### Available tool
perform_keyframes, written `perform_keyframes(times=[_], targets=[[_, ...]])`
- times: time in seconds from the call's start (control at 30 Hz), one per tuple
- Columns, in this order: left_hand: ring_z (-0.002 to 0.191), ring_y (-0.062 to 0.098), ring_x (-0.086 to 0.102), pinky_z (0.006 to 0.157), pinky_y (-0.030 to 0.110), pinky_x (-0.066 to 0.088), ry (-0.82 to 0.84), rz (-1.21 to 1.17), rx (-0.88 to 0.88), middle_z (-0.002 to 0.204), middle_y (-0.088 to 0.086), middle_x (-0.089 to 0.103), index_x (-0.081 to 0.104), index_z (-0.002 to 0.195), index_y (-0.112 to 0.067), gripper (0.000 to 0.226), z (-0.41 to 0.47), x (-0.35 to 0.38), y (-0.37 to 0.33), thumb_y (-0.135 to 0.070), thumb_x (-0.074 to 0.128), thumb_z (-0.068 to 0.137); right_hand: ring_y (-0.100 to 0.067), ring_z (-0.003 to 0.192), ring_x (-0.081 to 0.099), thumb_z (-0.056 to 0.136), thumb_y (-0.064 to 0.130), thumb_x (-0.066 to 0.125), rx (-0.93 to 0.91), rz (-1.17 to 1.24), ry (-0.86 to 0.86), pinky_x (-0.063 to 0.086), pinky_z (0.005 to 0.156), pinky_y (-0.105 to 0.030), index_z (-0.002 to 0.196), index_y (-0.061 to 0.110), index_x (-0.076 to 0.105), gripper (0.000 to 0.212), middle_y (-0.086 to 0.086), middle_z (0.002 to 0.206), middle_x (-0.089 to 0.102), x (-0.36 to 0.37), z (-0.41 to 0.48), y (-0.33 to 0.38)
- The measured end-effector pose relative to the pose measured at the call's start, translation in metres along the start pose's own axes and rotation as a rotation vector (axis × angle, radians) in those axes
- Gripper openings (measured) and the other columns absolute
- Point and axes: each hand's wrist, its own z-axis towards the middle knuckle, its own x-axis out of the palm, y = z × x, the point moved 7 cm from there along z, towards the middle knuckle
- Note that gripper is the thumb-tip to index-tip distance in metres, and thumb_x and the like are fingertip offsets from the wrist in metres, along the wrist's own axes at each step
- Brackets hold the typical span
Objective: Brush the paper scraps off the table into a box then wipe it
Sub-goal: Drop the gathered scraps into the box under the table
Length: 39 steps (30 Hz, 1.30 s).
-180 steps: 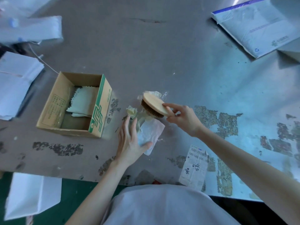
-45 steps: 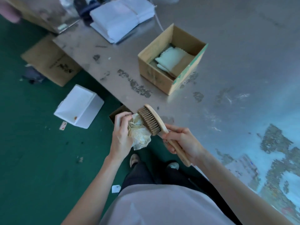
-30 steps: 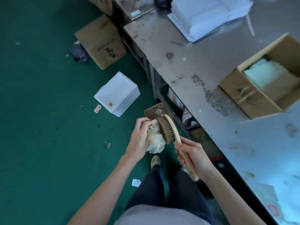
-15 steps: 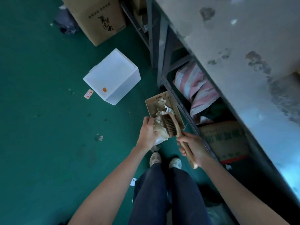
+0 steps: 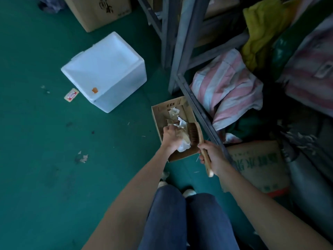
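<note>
A small open cardboard box (image 5: 158,116) stands on the green floor beside the table's metal frame (image 5: 198,109), with crumpled paper scraps (image 5: 173,112) inside. My left hand (image 5: 170,137) is over the box, closed on a wad of paper scraps (image 5: 183,143). My right hand (image 5: 211,156) grips the handle of a wooden brush (image 5: 195,136), whose bristles press against the wad from the right. The tabletop itself is out of view.
A white foam box (image 5: 104,71) sits on the floor to the left, a large cardboard carton (image 5: 97,9) behind it. Under the table lie a pink striped bag (image 5: 228,89), yellow cloth (image 5: 261,24) and a printed sack (image 5: 257,163). My legs (image 5: 185,219) are below.
I have turned from the table and bent down to the floor. Both hands have carried the paper wad and brush down, and they are now over the small cardboard box.
</note>
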Motion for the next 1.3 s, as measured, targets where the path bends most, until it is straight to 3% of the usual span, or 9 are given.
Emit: perform_keyframes(times=[0.07, 0.17, 0.27, 0.47, 0.6, 0.77, 0.9, 1.1, 1.3], targets=[[0.129, 0.032, 0.034, 0.101, 0.028, 0.034, 0.023, -0.033, -0.040, 0.139, 0.014, 0.036, 0.036, 0.138, -0.003, 0.048, 0.010, 0.009, 0.007, -0.007, 0.045, 0.091, -0.014, 0.040, 0.043, 0.085, 0.001, 0.055, -0.011, 0.007, -0.035, 0.033, 0.040, -0.023, 0.116, 0.003, 0.062, 0.032, -0.007, 0.059, 0.049, -0.002, 0.017, -0.004], [0.124, 0.030, 0.044, 0.100, 0.032, 0.041, 0.006, -0.200, -0.131, 0.141, 0.012, 0.035, 0.035, 0.139, -0.008, 0.061, 0.022, 0.019, 0.027, -0.013, 0.060, 0.085, -0.016, 0.043, 0.042, 0.085, 0.000, 0.055, -0.028, 0.007, -0.081, 0.033, 0.040, -0.023, 0.118, 0.004, 0.061, 0.033, -0.008, 0.059, 0.048, -0.004, 0.039, -0.010], [0.122, 0.027, 0.048, 0.102, 0.039, 0.042, -0.012, -0.280, -0.150, 0.140, 0.009, 0.044, 0.038, 0.141, -0.013, 0.060, 0.030, 0.024, 0.044, -0.018, 0.059, 0.085, -0.016, 0.045, 0.040, 0.085, -0.002, 0.054, -0.047, -0.012, -0.103, 0.032, 0.041, -0.025, 0.119, 0.005, 0.061, 0.035, -0.009, 0.059, 0.047, -0.009, 0.053, -0.015], [0.085, 0.011, 0.058, 0.059, 0.012, 0.044, -0.037, -0.405, -0.156, 0.124, -0.003, 0.054, 0.047, 0.136, -0.018, 0.042, 0.022, 0.025, 0.079, -0.012, 0.048, 0.094, -0.018, 0.043, 0.043, 0.082, 0.000, 0.059, -0.096, -0.073, -0.129, 0.035, 0.042, -0.028, 0.118, 0.006, 0.065, 0.037, -0.008, 0.056, 0.052, -0.019, 0.066, -0.029], [0.099, 0.013, 0.050, 0.077, 0.020, 0.036, -0.088, -0.409, -0.179, 0.122, 0.002, 0.057, 0.054, 0.127, -0.011, 0.032, 0.010, 0.021, 0.090, -0.011, 0.046, 0.096, -0.019, 0.044, 0.045, 0.081, 0.001, 0.060, -0.112, -0.105, -0.131, 0.037, 0.043, -0.029, 0.120, 0.013, 0.065, 0.041, -0.008, 0.059, 0.055, -0.024, 0.064, -0.034], [0.081, 0.017, 0.057, 0.065, 0.025, 0.041, -0.099, -0.400, -0.198, 0.108, 0.007, 0.063, 0.059, 0.120, -0.012, 0.029, -0.025, 0.008, 0.078, -0.022, 0.044, 0.098, -0.020, 0.043, 0.045, 0.082, 0.001, 0.060, -0.089, -0.108, -0.119, 0.036, 0.041, -0.028, 0.118, 0.015, 0.065, 0.039, -0.009, 0.059, 0.052, -0.022, 0.027, -0.034], [0.102, 0.026, 0.062, 0.083, 0.035, 0.046, -0.102, -0.429, -0.194, 0.109, 0.008, 0.066, 0.063, 0.103, -0.018, 0.021, -0.072, -0.020, 0.041, -0.023, 0.043, 0.098, -0.019, 0.041, 0.044, 0.084, 0.000, 0.057, -0.059, -0.038, -0.061, 0.036, 0.039, -0.026, 0.113, 0.015, 0.064, 0.033, -0.009, 0.059, 0.051, -0.017, -0.034, -0.018], [0.102, 0.025, 0.062, 0.089, 0.038, 0.046, -0.138, -0.453, -0.177, 0.109, 0.007, 0.066, 0.061, 0.106, -0.017, 0.024, -0.166, -0.084, -0.041, -0.021, 0.040, 0.099, -0.015, 0.037, 0.045, 0.086, 0.001, 0.056, -0.058, 0.019, 0.024, 0.035, 0.037, -0.024, 0.110, 0.016, 0.063, 0.029, -0.006, 0.058, 0.054, -0.015, -0.156, 0.030], [0.101, 0.017, 0.062, 0.097, 0.041, 0.046, -0.158, -0.418, -0.092, 0.102, -0.001, 0.066, 0.059, 0.100, -0.026, 0.017, -0.246, -0.133, -0.114, -0.021, 0.043, 0.095, -0.018, 0.038, 0.045, 0.086, 0.001, 0.053, -0.063, 0.032, 0.070, 0.034, 0.037, -0.025, 0.124, 0.012, 0.055, 0.040, -0.010, 0.063, 0.054, -0.018, -0.259, 0.067]])
